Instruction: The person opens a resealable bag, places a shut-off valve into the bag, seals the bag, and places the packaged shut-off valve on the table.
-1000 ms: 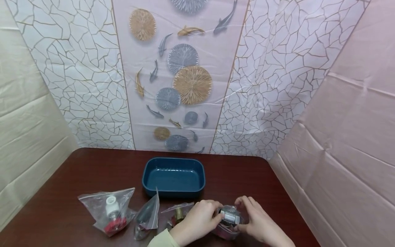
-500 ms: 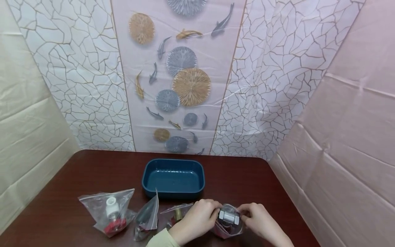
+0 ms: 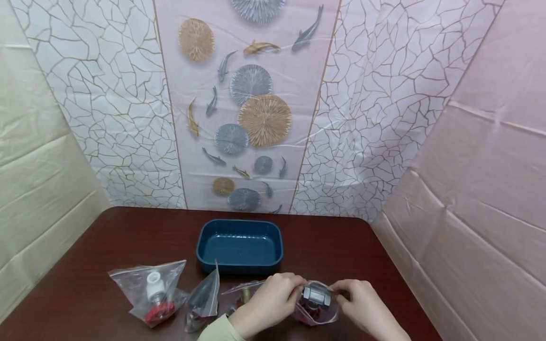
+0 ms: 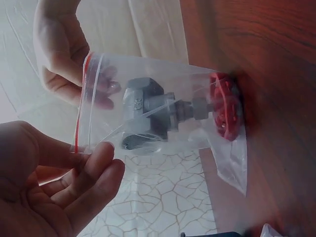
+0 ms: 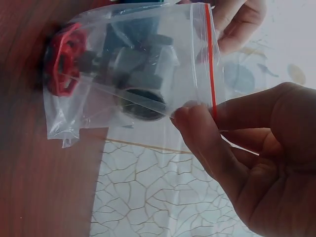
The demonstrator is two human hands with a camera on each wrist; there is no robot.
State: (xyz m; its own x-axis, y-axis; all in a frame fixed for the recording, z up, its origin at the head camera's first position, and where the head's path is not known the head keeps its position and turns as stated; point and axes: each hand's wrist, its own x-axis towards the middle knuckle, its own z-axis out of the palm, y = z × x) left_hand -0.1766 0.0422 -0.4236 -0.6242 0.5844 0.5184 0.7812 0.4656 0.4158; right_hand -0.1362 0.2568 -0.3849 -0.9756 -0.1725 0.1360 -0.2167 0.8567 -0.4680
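Observation:
A clear zip bag (image 4: 192, 133) with a red strip along its mouth stands upright on the table. Inside it is a grey metal valve (image 3: 316, 296) with a red handwheel (image 4: 226, 106) at the bottom. My left hand (image 3: 273, 299) pinches one side of the bag's mouth between thumb and fingers. On the opposite side, my right hand (image 3: 362, 303) pinches the rim, as the right wrist view also shows. The mouth is spread apart between the two hands, and the valve body lies below it. Part of the handwheel is hidden in the head view.
A blue tray (image 3: 240, 269) sits further back. To the left lie a zip bag (image 3: 128, 279) with a white and red valve, a zip bag (image 3: 210, 293) with a dark item, and a zip bag (image 3: 245, 289) with a brass-coloured part, partly behind my left hand.
My right hand has gone from spread fingers beside the valve to pinching the bag's rim. The bag's mouth has widened around the valve. My left hand has barely moved.

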